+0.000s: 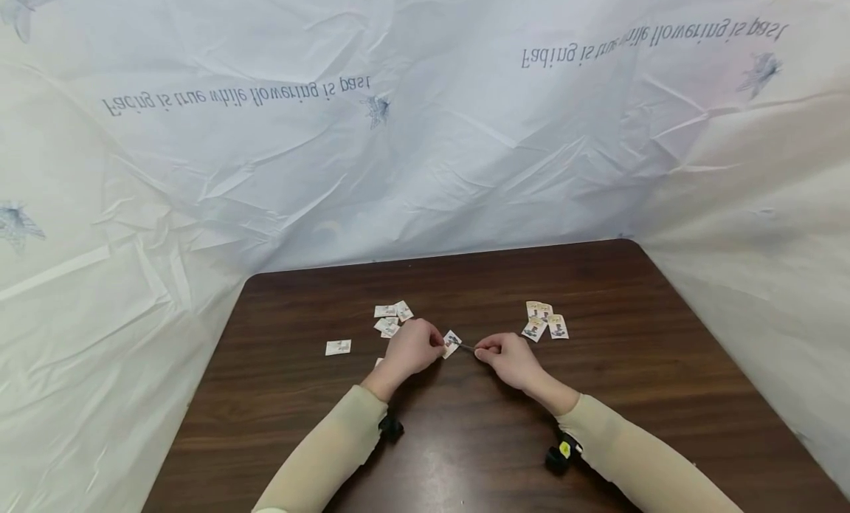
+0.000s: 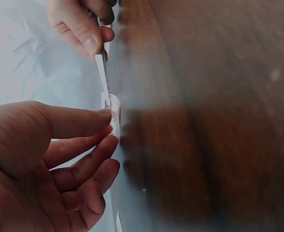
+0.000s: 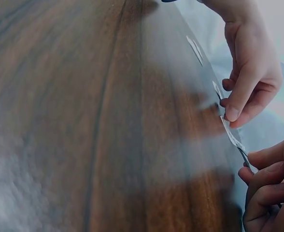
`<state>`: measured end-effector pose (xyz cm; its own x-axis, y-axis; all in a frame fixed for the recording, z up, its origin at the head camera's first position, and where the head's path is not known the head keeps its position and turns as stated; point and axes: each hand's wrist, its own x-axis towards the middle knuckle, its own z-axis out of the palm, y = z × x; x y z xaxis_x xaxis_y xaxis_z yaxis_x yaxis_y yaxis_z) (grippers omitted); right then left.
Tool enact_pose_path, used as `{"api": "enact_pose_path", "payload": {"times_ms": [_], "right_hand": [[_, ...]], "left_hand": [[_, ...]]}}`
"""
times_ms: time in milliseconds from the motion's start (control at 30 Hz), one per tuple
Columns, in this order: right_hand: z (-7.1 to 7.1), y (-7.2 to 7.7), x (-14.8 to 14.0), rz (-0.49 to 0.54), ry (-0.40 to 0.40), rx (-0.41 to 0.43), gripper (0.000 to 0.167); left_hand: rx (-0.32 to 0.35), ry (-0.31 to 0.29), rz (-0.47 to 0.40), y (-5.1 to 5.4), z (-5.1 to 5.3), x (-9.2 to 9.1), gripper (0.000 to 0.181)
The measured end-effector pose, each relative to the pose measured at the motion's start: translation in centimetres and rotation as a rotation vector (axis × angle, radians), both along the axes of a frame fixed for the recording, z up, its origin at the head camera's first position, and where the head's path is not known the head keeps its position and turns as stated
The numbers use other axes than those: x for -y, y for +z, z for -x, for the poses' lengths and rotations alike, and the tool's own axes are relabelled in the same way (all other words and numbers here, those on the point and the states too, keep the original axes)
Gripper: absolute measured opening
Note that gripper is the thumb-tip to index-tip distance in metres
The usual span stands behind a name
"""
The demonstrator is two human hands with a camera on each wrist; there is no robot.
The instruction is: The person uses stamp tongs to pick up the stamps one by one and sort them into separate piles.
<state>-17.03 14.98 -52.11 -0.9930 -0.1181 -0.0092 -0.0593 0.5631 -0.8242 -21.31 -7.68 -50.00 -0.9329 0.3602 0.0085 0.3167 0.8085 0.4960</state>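
Observation:
My left hand (image 1: 412, 347) pinches the lower left edge of a small white printed card (image 1: 452, 341) between thumb and fingertips. From the other side, my right hand (image 1: 510, 356) grips slim metal tweezers (image 2: 102, 72), whose tips meet the card in the left wrist view. The card looks slightly bent in the right wrist view. Close to the left hand lie several similar white cards (image 1: 387, 311), some overlapping, and one more card (image 1: 339, 347) sits apart farther left. Part of another card (image 1: 379, 362) shows beside the left wrist.
Beyond the right hand lies a cluster of several cards with yellowish prints (image 1: 558, 327). Everything is on a dark brown wooden table (image 1: 465, 284) with rounded far corners. White printed sheeting (image 1: 425, 129) hangs behind the table and along both sides.

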Motion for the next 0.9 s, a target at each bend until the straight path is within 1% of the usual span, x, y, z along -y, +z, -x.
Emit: {"api": "enact_pose_path", "payload": {"times_ms": [133,267,367,467,567,700,900], "right_hand": [[0.1,-0.1,0.1,-0.009,0.001,0.001,0.008],[0.1,-0.1,0.1,-0.017,0.007,-0.003,0.008],[0.1,0.0,0.0,-0.019,0.004,0.009,0.008],[0.1,0.0,-0.1,-0.024,0.027,0.015,0.009],[0.5,0.3,-0.4,-0.028,0.061,0.044,0.012],[1.5,1.1,-1.1,-0.057,0.129,0.102,0.017],[4.2,2.0,-2.0,-0.123,0.240,0.185,0.018]], "left_hand": [[-0.006,0.006,0.018,-0.1,0.1,-0.2,0.007],[-0.019,-0.002,0.033,0.1,-0.1,-0.3,0.007],[-0.028,-0.005,0.041,0.1,-0.2,-0.3,0.007],[-0.032,-0.004,0.044,0.0,-0.2,-0.2,0.005],[-0.029,-0.004,0.034,0.0,-0.2,-0.2,0.005],[-0.012,-0.016,0.023,0.0,0.0,-0.1,0.007],[0.017,-0.057,0.027,0.0,0.7,0.1,0.008]]}}
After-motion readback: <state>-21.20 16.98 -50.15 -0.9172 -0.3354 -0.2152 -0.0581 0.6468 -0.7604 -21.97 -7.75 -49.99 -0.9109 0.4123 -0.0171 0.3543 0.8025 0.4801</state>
